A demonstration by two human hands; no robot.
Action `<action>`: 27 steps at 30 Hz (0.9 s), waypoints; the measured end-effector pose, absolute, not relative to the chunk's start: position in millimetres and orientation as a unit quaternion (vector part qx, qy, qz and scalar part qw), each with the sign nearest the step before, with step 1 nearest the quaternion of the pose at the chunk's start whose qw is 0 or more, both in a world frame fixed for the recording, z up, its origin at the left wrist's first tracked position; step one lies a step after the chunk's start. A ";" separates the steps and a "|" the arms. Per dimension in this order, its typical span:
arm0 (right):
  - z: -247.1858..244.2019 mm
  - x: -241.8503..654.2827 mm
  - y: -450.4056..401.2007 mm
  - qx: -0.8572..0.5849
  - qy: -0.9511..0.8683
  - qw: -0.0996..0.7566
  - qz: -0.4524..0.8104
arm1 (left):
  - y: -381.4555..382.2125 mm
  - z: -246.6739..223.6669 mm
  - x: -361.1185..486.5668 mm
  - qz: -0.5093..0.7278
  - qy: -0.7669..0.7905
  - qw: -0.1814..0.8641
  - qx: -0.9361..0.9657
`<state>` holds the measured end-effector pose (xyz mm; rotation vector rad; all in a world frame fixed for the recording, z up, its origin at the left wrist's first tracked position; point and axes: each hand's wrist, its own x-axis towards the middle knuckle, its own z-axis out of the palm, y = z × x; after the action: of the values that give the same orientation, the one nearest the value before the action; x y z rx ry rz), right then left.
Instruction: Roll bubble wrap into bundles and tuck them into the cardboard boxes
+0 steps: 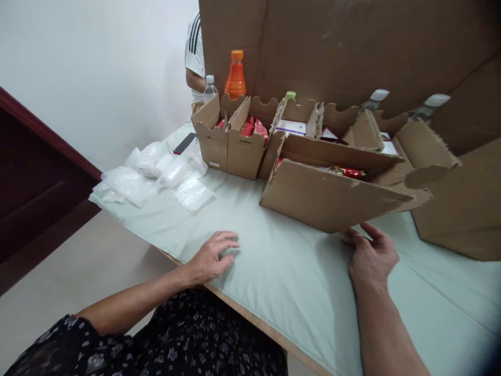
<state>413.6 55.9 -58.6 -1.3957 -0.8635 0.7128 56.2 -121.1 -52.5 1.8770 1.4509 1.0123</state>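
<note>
My left hand rests over the table's near edge, fingers apart with nothing in them. On the right, my right hand is at the lower front corner of an open cardboard box. Its fingertips are at or partly under the box's bottom edge; whether they grip it I cannot see. The box is tilted and stands in front of the row of other boxes. Inside it lies a packet in shiny red wrapping.
Behind stand several cardboard boxes with red packets and bottles, including an orange bottle. Clear bubble-wrap bags and a dark phone-like object lie left on the pale green tablecloth. Another person's sleeve shows behind.
</note>
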 end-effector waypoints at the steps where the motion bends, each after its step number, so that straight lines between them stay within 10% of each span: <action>1: -57.4 412.4 55.0 -0.613 -0.376 0.621 0.311 | -120.6 -51.7 44.8 0.376 0.567 0.240 0.693; 9: -49.5 405.7 47.3 -0.643 -0.383 0.589 0.304 | -76.0 -35.1 -31.8 0.259 0.733 -0.078 0.624; 27: -57.4 410.9 50.9 -0.648 -0.390 0.581 0.302 | -77.1 -43.3 15.4 0.278 0.652 0.008 0.706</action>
<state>410.9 50.9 -57.4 -1.5132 -0.9119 0.7065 15.4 -77.1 -43.3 2.2060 2.0364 0.8679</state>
